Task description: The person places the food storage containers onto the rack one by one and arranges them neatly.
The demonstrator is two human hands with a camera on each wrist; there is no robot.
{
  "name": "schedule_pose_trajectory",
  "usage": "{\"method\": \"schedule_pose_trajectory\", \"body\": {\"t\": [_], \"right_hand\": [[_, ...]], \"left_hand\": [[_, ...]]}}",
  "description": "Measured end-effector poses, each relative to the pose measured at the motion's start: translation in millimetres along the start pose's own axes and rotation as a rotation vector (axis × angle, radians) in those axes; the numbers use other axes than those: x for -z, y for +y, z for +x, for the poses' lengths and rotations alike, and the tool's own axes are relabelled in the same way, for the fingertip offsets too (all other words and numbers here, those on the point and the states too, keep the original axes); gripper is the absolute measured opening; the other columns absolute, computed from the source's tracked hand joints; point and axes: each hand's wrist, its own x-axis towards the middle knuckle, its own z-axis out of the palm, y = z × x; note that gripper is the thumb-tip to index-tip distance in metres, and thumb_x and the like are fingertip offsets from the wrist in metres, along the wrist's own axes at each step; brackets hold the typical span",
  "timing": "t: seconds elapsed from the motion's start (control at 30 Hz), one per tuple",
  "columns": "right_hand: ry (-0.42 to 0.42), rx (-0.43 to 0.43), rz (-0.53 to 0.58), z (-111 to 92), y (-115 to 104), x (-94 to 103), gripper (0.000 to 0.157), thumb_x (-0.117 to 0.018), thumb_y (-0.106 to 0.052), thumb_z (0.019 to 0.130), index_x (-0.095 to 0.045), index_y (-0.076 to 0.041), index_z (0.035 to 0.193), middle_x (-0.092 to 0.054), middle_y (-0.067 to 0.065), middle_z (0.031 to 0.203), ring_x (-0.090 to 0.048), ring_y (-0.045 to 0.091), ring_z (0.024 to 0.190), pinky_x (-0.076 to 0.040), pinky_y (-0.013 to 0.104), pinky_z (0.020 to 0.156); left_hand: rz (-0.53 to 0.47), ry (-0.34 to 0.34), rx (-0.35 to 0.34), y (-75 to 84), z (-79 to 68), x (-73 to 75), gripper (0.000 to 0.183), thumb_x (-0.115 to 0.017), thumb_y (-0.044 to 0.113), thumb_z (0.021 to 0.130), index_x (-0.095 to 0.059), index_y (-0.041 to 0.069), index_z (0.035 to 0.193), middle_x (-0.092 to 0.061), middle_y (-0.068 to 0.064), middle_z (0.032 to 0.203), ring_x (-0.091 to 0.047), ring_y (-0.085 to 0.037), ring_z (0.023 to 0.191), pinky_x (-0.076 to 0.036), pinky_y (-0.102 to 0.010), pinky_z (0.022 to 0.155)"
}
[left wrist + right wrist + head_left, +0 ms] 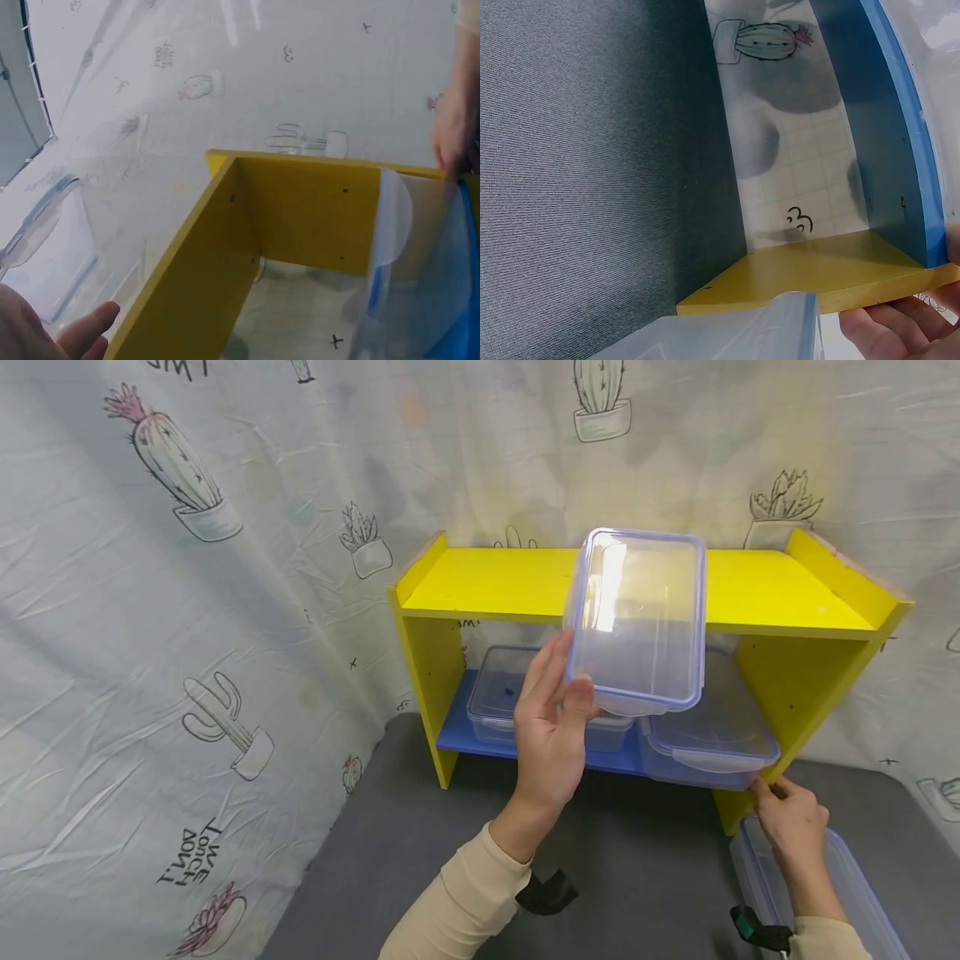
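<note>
Your left hand (551, 735) pinches a clear lidded container (637, 618) right of centre frame, likely light, stiff and slick, best held by its sides, while your right hand (797, 822), fingertips partly hidden, seems to grip the yellow shelf (810, 685), lower right.

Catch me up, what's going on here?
A person's left hand holds a clear plastic food container up, tilted, in front of the yellow top shelf. Their right hand grips the right side panel of the unit, low down near the blue shelf. Two similar containers sit on that blue shelf, one on the left and one on the right. Another container is on the gray table, partly under the right forearm.
</note>
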Motion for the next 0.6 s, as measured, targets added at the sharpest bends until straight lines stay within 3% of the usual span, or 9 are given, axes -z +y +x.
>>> {"method": "schedule_pose_trajectory", "body": {"t": [0.17, 0.37, 0.53, 0.6], "right_hand": [[-0.006, 0.002, 0.006, 0, 1, 0.1, 0.05, -0.042, -0.035, 0.1, -0.062, 0.003, 0.125, -0.063, 0.033, 0.112, -0.035, 0.054, 0.114, -0.032, 0.054, 0.08], [-0.001, 0.012, 0.005, 1, 1, -1.5, 0.047, -0.042, -0.034, 0.1, -0.064, 0.003, 0.12, -0.066, 0.032, 0.107, -0.038, 0.053, 0.112, -0.033, 0.05, 0.078], [0.009, -0.005, 0.009, 0, 1, -2.0, 0.047, -0.043, -0.032, 0.099, -0.063, 0.002, 0.124, -0.063, 0.033, 0.115, -0.037, 0.056, 0.114, -0.033, 0.055, 0.083], [0.007, -0.004, 0.012, 0, 0, -1.6, 0.047, -0.043, -0.032, 0.099, -0.061, 0.002, 0.125, -0.061, 0.033, 0.118, -0.035, 0.057, 0.115, -0.031, 0.059, 0.086]], "left_hand": [[0.054, 0.006, 0.01, 7.9, 13.6, -3.5, 0.056, -0.051, 0.042, 0.098, -0.044, 0.015, 0.147, -0.042, -0.012, 0.144, -0.063, -0.028, 0.118, -0.059, -0.033, 0.074], [0.116, 0.035, 0.03, 11.5, 31.9, -2.5, 0.049, -0.053, 0.035, 0.099, -0.048, 0.017, 0.144, -0.051, -0.016, 0.129, -0.072, -0.028, 0.095, -0.059, -0.031, 0.068], [0.266, 0.067, -0.003, 12.9, 43.6, -3.3, 0.043, -0.054, 0.033, 0.099, -0.054, 0.018, 0.14, -0.055, -0.012, 0.12, -0.069, -0.019, 0.079, -0.058, -0.025, 0.064], [0.339, 0.073, -0.031, 14.4, 49.7, -3.4, 0.042, -0.054, 0.033, 0.099, -0.057, 0.016, 0.137, -0.057, -0.011, 0.118, -0.065, -0.017, 0.081, -0.057, -0.022, 0.061]]}}
